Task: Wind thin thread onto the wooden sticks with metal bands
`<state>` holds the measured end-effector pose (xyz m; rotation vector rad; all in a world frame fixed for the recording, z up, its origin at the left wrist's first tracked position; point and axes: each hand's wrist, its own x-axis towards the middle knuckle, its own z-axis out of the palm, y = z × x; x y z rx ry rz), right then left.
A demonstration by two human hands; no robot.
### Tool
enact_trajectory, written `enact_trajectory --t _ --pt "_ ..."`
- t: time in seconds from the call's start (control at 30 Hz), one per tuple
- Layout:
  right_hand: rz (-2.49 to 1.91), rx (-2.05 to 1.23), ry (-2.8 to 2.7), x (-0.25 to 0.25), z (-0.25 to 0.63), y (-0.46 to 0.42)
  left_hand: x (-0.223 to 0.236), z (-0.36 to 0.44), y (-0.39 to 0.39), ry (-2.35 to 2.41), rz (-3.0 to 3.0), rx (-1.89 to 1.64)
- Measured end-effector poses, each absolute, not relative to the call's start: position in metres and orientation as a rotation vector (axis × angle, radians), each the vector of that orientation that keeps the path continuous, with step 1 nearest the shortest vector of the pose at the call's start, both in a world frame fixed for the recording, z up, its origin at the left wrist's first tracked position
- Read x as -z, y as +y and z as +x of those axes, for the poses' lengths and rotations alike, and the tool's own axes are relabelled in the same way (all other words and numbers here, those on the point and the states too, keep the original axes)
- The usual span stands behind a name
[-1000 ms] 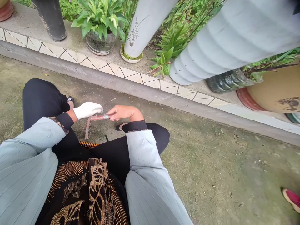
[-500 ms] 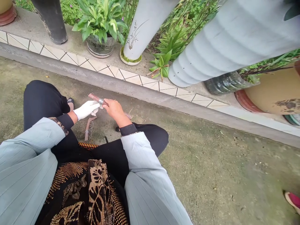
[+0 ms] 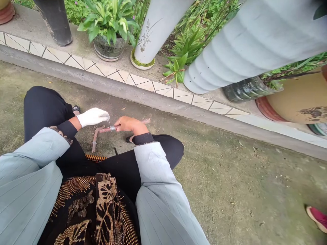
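Observation:
A reddish-brown stick (image 3: 104,130) lies in the grip of my bare right hand (image 3: 127,124), whose fingers wrap round it. Silvery wire (image 3: 112,128) is coiled about the stick just left of those fingers. My left hand (image 3: 93,116), in a white glove, is closed above the stick, pinching a thin strand of the wire that runs down to the coil. Below the left hand a second brown piece of wood (image 3: 94,141) rests on the ground, with loose wire loops about it.
Ahead runs a low tiled ledge (image 3: 138,80) bearing a potted plant (image 3: 109,47), a white pillar-like vase (image 3: 150,37), a large ribbed white column (image 3: 230,51) and a tan pot (image 3: 293,98). A red shoe (image 3: 316,217) shows at the right edge on the concrete ground.
The gloved left hand has come off the stick and risen, drawing the wire strand up. My right hand has shifted right and down, tilting the stick nearly level.

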<state>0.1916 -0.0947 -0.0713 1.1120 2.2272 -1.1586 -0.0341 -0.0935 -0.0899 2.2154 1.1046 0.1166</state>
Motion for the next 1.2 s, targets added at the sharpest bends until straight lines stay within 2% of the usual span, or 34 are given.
enact_trajectory --t 0.1,0.17,0.27,0.4,0.6,0.83,1.0,1.2 --pt "0.851 1.629 2.180 0.065 0.202 -0.093 0.092 -0.035 -0.093 1.079 2.188 -0.125" --pt "0.846 1.875 2.164 0.060 0.207 -0.092 0.094 -0.034 -0.094 1.051 2.129 -0.160" --pt "1.061 2.181 2.108 0.057 0.209 -0.093 0.098 -0.032 -0.096 1.033 2.047 -0.204" --pt "1.339 2.461 1.976 0.065 0.205 -0.096 0.101 -0.029 -0.099 1.034 2.046 -0.093" --pt "1.505 2.531 1.822 0.072 0.204 -0.095 0.098 -0.028 -0.103 1.093 2.314 0.020" --pt "1.525 2.547 1.644 0.069 0.206 -0.093 0.086 -0.023 -0.110 1.433 2.433 -0.293" --pt "1.504 2.388 1.637 0.070 0.202 -0.093 0.076 -0.021 -0.110 1.483 2.470 -0.327" --pt "1.454 2.169 1.743 0.072 0.196 -0.094 0.069 -0.020 -0.106 1.342 2.607 -0.091"
